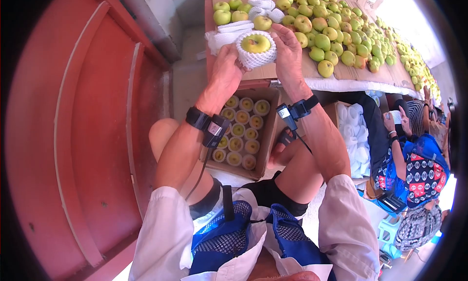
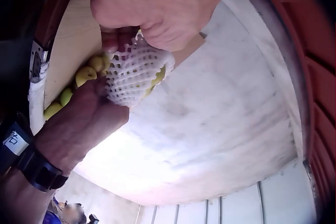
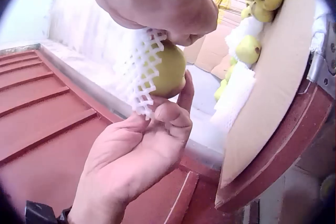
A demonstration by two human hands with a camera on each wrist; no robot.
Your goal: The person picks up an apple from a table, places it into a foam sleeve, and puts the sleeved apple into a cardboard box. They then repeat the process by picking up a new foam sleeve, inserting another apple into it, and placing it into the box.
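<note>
A yellow-green apple (image 1: 256,43) sits in a white foam net (image 1: 257,61), held up between both hands above a carton. My left hand (image 1: 227,66) grips the netted apple from the left, its thumb and fingers curled round it in the right wrist view. From the other side, my right hand (image 1: 290,54) holds the foam net, fingers bent at its edge; part of these fingers is hidden in the left wrist view. Bare apple skin (image 3: 170,71) shows beside the mesh in the right wrist view.
Below stands a cardboard carton (image 1: 265,157) with rows of netted apples (image 1: 238,130). Loose apples (image 1: 336,32) cover the cardboard-topped table ahead, with flat foam nets (image 1: 236,28) at its left. A red panelled door (image 1: 92,120) is at left. Another person (image 1: 414,169) is at right.
</note>
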